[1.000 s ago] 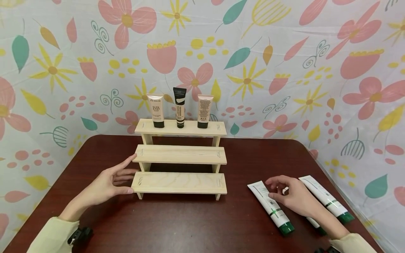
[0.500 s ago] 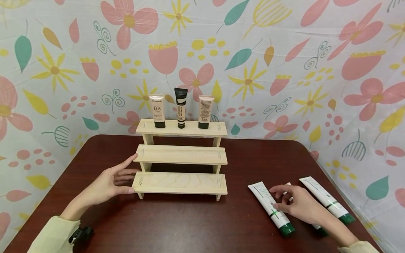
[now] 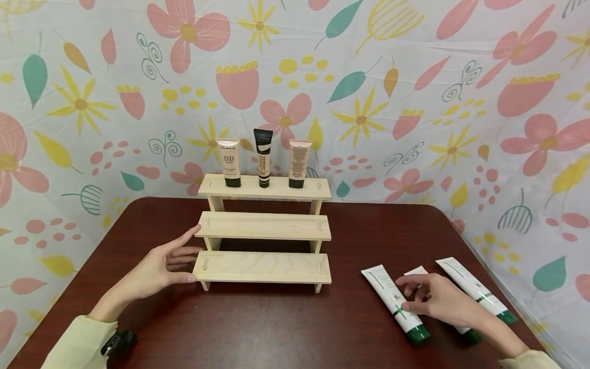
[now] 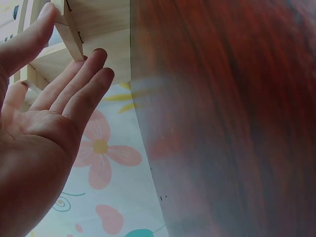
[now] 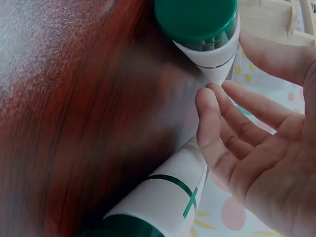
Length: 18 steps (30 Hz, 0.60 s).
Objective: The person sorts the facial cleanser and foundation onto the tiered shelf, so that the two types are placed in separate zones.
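Observation:
A three-tier wooden stand (image 3: 262, 225) is in the middle of the head view. My left hand (image 3: 154, 271) touches its left end, index finger at the middle step and thumb at the bottom step; the left wrist view shows the extended fingers against the wood. To the right lie several white tubes with green caps. Over the middle tube (image 3: 416, 270) hovers my right hand (image 3: 440, 302), hiding much of it. Its thumb and index fingertips are right at the edge of the leftmost tube (image 3: 392, 300), with the fingers loosely bent. The rightmost tube (image 3: 475, 287) lies beyond the knuckles.
On the top step stand a BB cream tube (image 3: 229, 161), a slim black-topped tube (image 3: 263, 159) and a beige tube (image 3: 300, 163). The dark red table (image 3: 276, 328) ends at a wall covered by a floral cloth (image 3: 359, 77).
My right hand has shifted slightly right and toward me, uncovering the top end of the middle tube. The left hand stays at the stand.

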Available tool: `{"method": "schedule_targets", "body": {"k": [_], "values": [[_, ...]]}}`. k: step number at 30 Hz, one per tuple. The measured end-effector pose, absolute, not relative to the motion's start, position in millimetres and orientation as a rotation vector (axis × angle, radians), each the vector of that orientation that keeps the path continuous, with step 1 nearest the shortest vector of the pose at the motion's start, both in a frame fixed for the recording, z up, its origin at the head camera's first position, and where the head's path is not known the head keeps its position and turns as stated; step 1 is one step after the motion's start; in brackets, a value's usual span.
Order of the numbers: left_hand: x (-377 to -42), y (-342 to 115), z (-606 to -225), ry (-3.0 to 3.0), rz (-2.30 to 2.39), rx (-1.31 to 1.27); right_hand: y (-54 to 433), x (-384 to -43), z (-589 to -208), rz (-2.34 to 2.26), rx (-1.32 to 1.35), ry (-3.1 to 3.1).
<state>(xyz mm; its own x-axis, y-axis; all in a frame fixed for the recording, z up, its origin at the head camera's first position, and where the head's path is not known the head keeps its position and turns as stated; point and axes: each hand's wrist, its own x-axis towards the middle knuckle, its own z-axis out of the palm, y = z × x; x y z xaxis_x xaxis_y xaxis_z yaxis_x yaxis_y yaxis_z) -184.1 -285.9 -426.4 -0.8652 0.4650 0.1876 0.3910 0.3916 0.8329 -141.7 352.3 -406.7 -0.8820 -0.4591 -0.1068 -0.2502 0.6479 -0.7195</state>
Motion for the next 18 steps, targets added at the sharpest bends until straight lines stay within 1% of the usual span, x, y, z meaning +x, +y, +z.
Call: {"method": "schedule_targets", "body": {"k": [9,11,14,17,18], "values": [[-184,-286,-426,2.549,1.505,0.798,353,-147,-411,-1.12,-0.653,2.519],[-184,-286,-426,2.551,1.506,0.798,357,-152,-416,-1.144,-0.73,2.494],[-184,-285,-425,2.555,1.51,0.799,357,-155,-418,-1.173,-0.751,2.456],[-183,-284,-426,2.558,1.508,0.807,353,-155,-417,-1.185,-0.706,2.434],[-183,-283,-426,2.557,1.509,0.81,350,-154,-414,-1.177,-0.644,2.439]]}}
